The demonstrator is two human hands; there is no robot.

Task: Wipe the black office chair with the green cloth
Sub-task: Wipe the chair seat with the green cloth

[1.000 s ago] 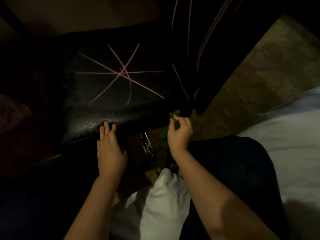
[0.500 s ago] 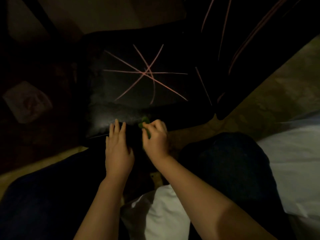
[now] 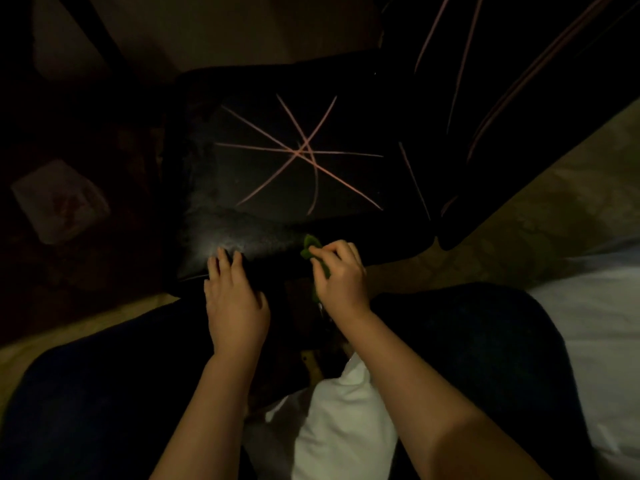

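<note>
The black office chair (image 3: pixel 242 188) fills the dim middle of the view, its seat crossed by thin pink lines and its backrest rising at the upper right. My right hand (image 3: pixel 341 275) grips the green cloth (image 3: pixel 309 245) against the seat's front edge; most of the cloth is hidden under the fingers. My left hand (image 3: pixel 233 296) rests flat on the front edge to the left, fingers straight.
My dark-trousered knees sit below the chair. A white pillow or sheet (image 3: pixel 339 420) lies between them, and white bedding (image 3: pixel 595 327) is on the right. A pale plastic bag (image 3: pixel 59 202) lies on the floor at the left.
My right hand slid the cloth left along the seat's front edge towards my left hand, then a little back right. The left hand stayed put on the edge.
</note>
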